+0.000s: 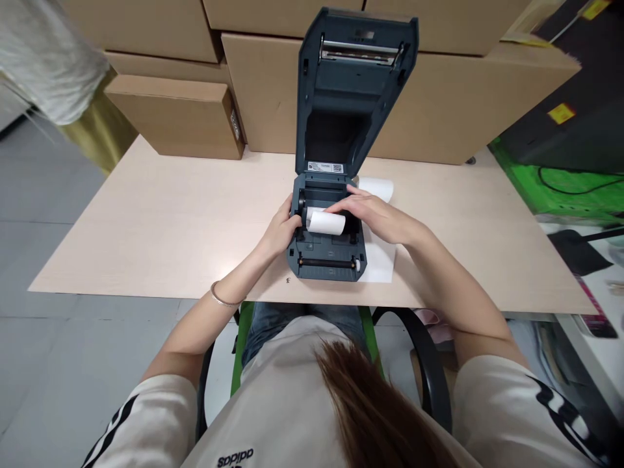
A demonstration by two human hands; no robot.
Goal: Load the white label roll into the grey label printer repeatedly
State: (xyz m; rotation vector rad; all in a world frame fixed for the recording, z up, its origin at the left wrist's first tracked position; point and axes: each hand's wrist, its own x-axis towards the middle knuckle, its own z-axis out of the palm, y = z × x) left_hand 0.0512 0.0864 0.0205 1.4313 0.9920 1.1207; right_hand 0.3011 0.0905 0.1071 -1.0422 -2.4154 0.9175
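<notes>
The fingers (336, 207) of the right hand (377, 213) are held straight and spread apart; by one of them the upper edge of the roll of white paper (327, 223) is touched or nearly touched, and another is stretched toward the right rim of the printer (340, 140). Whether the roll is pressed by the right thumb cannot be told, as the thumb is hidden. By the left hand (280, 229) the left wall of the printer is clasped, with the thumb laid over the rim and the fingers kept outside.

The roll is lying sideways in the middle of the printer's open base, between the two hands. The lid (358, 81) is swung up and tilted back, and a white label (325, 168) is seen near its hinge. A black roller (326, 263) is set across the near end of the base.

The printer is stood on a pale wooden table (195, 227), close to its near edge. Beyond the right hand a second roll of paper (380, 189) is partly shown, and a white sheet (383, 263) is partly covered by the printer. A flat cardboard box (180, 123) is placed at the back left, just in front of larger stacked boxes (433, 107). On the left wrist a thin bracelet (223, 300) is worn.
</notes>
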